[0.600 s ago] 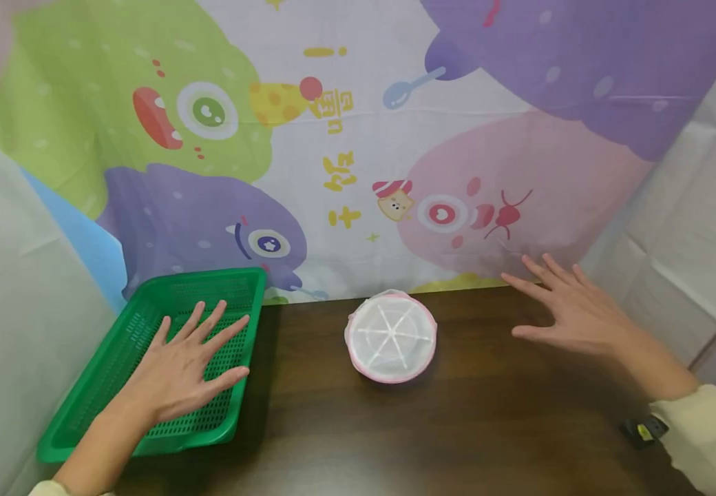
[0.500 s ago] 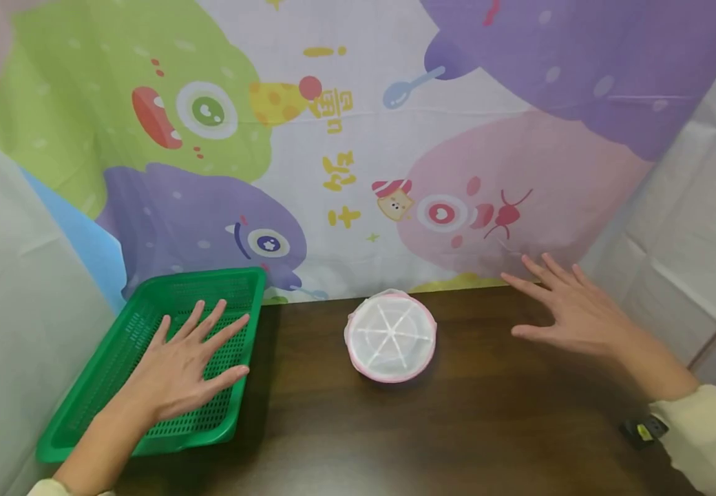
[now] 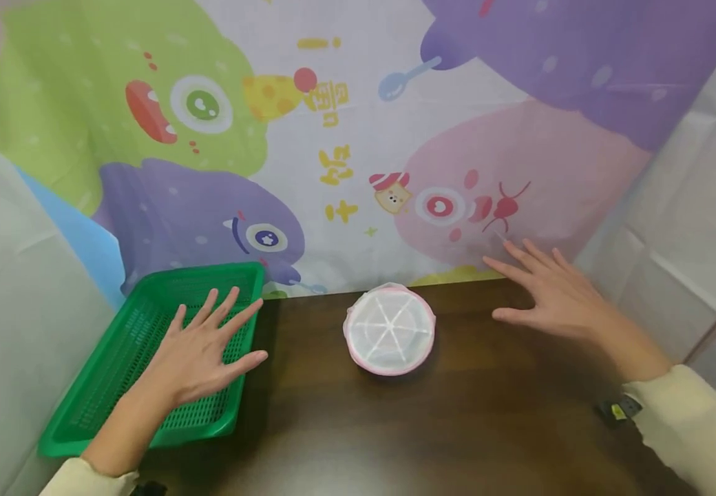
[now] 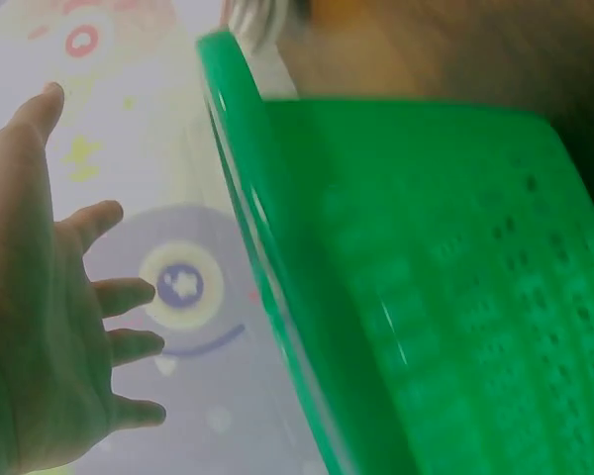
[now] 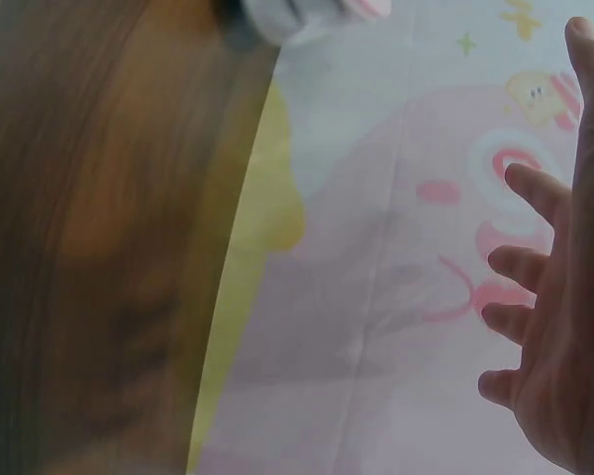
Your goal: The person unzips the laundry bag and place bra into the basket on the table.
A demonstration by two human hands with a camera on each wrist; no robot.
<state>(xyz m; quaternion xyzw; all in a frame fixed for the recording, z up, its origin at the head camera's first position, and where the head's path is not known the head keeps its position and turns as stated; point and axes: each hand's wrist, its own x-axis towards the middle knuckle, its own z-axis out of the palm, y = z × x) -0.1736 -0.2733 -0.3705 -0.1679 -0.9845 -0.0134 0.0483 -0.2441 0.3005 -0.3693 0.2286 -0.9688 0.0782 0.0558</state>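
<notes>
Cloth printed with cartoon creatures hangs behind a brown table. On the table's left lies a green basket, seemingly thin moulded plastic: likely light and fairly stiff, best held by opposite rims, since a one-sided hold could tip it. The left hand hangs above it with spread fingers, gripping nothing; its wrist view shows a gap to the rim. The right hand, likewise spread and holding nothing, is raised over the table's right part. Between them, well apart from both, a pink-rimmed bowl sits near the cloth. It looks light, though I cannot tell what is inside. Its whitish, spoked top seems thin and might give or slip under pressure, so the sides, below the rim, look the safer hold.
</notes>
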